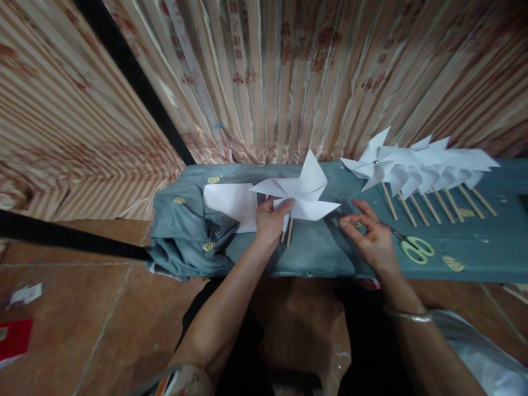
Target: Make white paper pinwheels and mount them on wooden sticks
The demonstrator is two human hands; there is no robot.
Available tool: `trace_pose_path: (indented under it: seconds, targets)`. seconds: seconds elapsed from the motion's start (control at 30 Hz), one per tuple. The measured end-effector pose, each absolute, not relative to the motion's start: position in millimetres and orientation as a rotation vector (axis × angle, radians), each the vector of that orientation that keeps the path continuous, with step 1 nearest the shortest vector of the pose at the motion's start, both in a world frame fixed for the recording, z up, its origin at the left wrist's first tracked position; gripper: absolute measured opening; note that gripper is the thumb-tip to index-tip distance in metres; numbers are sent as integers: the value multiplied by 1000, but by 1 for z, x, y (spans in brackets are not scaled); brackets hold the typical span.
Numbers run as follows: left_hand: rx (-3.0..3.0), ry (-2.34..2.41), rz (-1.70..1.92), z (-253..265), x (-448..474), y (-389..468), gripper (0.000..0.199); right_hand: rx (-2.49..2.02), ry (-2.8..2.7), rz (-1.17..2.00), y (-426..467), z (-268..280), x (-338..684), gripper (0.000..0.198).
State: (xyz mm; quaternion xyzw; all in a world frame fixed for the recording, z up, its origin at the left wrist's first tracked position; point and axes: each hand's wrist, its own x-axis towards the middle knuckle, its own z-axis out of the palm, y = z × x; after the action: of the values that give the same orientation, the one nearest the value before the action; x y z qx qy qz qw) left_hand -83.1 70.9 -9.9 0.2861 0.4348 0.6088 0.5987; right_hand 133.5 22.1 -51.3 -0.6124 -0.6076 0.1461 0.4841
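A white paper pinwheel with pointed, folded blades is held by my left hand, the thumb pressed on its lower middle. Two thin wooden sticks jut out below it; whether either is attached to the pinwheel I cannot tell. To the right, my right hand hovers over the cloth, thumb and forefinger tips brought together and other fingers loosely bent. Anything pinched there is too small to make out. Close beside this hand lie scissors with light green handles. White paper sheets lie left of my left hand, partly covered.
Several finished-looking pinwheels on sticks lie overlapping in a row at the right. Grey-green cloth covers the narrow bench and bunches up at its left end. Behind hangs a striped curtain; dark poles stand at the left.
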Motion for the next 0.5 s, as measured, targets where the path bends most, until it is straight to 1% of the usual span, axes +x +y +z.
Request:
trace_pose_path:
  seconds: [0.13,0.23,0.37,0.5]
  targets:
    - [683,986,1383,-10,-74,67,19,-1435,-1510,337,0,5,107,15]
    - [721,961,1352,-10,-64,62,16,-1385,-1592,222,-8,31,77,13]
    - [768,941,1327,-9,-53,54,12,-1392,-1647,58,-6,34,55,14]
    - [765,917,1278,-6,-50,50,12,-1397,-1678,-7,-3,24,57,13]
